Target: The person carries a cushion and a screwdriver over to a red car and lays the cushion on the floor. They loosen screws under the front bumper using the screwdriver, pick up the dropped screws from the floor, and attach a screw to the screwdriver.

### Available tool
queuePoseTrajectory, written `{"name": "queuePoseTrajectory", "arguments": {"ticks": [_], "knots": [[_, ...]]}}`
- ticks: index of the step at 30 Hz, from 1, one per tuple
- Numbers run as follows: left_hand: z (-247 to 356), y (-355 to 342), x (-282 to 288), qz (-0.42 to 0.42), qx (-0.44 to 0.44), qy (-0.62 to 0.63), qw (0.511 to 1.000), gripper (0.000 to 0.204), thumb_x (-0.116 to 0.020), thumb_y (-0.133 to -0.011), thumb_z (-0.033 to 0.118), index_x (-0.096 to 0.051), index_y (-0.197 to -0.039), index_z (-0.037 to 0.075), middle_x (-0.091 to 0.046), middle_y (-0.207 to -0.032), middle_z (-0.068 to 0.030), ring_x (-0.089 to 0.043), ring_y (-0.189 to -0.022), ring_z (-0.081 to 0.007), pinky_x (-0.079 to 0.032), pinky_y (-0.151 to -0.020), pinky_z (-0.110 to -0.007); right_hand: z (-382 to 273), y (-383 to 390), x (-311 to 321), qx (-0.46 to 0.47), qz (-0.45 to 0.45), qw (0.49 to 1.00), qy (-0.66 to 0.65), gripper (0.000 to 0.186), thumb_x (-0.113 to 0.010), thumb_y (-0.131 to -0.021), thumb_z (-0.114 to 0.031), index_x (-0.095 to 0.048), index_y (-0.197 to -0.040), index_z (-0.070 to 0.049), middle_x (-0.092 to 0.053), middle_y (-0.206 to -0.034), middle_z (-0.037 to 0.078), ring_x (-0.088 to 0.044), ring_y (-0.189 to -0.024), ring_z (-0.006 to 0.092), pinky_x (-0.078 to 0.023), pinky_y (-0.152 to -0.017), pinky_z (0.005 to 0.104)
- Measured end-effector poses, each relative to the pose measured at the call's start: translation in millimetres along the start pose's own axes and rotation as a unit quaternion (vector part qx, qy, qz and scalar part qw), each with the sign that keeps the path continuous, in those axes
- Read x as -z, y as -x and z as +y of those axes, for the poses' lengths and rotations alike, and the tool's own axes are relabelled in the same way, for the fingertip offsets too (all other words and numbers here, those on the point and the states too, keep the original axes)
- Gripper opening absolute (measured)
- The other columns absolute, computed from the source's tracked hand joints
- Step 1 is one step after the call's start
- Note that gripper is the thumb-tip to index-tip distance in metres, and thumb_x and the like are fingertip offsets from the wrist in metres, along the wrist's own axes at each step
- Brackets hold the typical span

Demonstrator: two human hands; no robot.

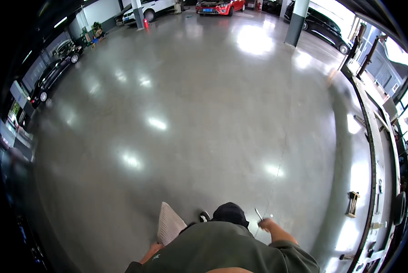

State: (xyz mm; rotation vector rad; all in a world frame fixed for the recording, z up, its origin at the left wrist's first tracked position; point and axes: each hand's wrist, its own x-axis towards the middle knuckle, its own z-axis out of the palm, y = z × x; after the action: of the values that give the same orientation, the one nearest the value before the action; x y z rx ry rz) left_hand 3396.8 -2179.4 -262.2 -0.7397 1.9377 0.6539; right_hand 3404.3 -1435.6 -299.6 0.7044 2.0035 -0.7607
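Observation:
My left hand (pixel 156 246), low at the left of my body, is closed on the lower edge of a light beige ribbed piece (pixel 170 224). It stands up in a pointed, flat shape; whether it is cloth or board I cannot tell. On the other side, my right hand (pixel 267 224) is wrapped round a thin silvery rod-like tool (pixel 258 214), its tip pointing up and forward over the floor. The tool's other end is hidden in the fist, so its kind does not show.
Glossy grey floor (pixel 204 123) stretches ahead. At right runs a long metal frame (pixel 372 154) with a small stand (pixel 352 204) beside it. A pillar (pixel 297 25), a red car (pixel 220 7), a black car (pixel 54 75) and a fire extinguisher (pixel 145 23) stand farther off.

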Motion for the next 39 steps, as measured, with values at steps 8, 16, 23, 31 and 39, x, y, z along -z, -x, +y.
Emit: {"name": "queuePoseTrajectory", "arguments": {"ticks": [8,16,23,31,39], "knots": [[265,-35,175,0.051,-0.056,0.072,0.994,0.062,-0.074,-0.079,0.034,-0.067,-0.125,-0.007,-0.072,-0.117,-0.0243,-0.069,-0.109,-0.0392,-0.052,-0.095,-0.047,-130,-74,109,-0.076,-0.146,0.986,0.028,0.024,-0.059,-0.1,-0.028,-0.074,-0.107,-0.011,-0.073,-0.093,0.005,-0.07,-0.085,0.0184,-0.055,-0.067,0.0376],[494,-119,306,0.187,-0.07,-0.035,0.979,0.039,-0.059,-0.085,0.023,-0.068,-0.108,-0.006,-0.069,-0.108,-0.0334,-0.065,-0.106,-0.0515,-0.052,-0.09,-0.053,-543,-297,443,0.095,0.186,0.977,-0.047,0.036,-0.066,-0.089,-0.041,-0.077,-0.103,-0.009,-0.074,-0.084,0.009,-0.07,-0.077,0.022,-0.056,-0.072,0.0391],[671,-250,427,0.17,-0.11,-0.049,0.978,0.036,-0.053,-0.085,0.017,-0.069,-0.108,-0.005,-0.069,-0.106,-0.0332,-0.065,-0.105,-0.0512,-0.052,-0.089,-0.053,-870,-361,678,0.284,0.188,0.923,-0.178,0.027,-0.071,-0.093,-0.013,-0.072,-0.117,-0.003,-0.07,-0.088,0.002,-0.062,-0.078,0.0116,-0.05,-0.071,0.0281],[938,-356,660,0.112,-0.072,-0.023,0.991,0.038,-0.057,-0.086,0.02,-0.069,-0.114,-0.002,-0.069,-0.111,-0.0321,-0.067,-0.109,-0.0463,-0.052,-0.09,-0.049,-881,-486,689,-0.045,0.044,0.993,-0.099,0.015,-0.065,-0.091,-0.021,-0.075,-0.098,-0.012,-0.067,-0.077,0.001,-0.058,-0.062,0.015,-0.046,-0.053,0.0329],[1179,-464,860,0.135,-0.053,-0.098,0.985,0.036,-0.058,-0.085,0.019,-0.068,-0.111,-0.004,-0.07,-0.109,-0.0305,-0.069,-0.104,-0.045,-0.053,-0.087,-0.047,-990,-593,750,-0.164,-0.084,0.969,-0.165,0.013,-0.071,-0.087,-0.014,-0.075,-0.098,-0.008,-0.066,-0.074,0.003,-0.059,-0.059,0.0172,-0.046,-0.051,0.037]]}}
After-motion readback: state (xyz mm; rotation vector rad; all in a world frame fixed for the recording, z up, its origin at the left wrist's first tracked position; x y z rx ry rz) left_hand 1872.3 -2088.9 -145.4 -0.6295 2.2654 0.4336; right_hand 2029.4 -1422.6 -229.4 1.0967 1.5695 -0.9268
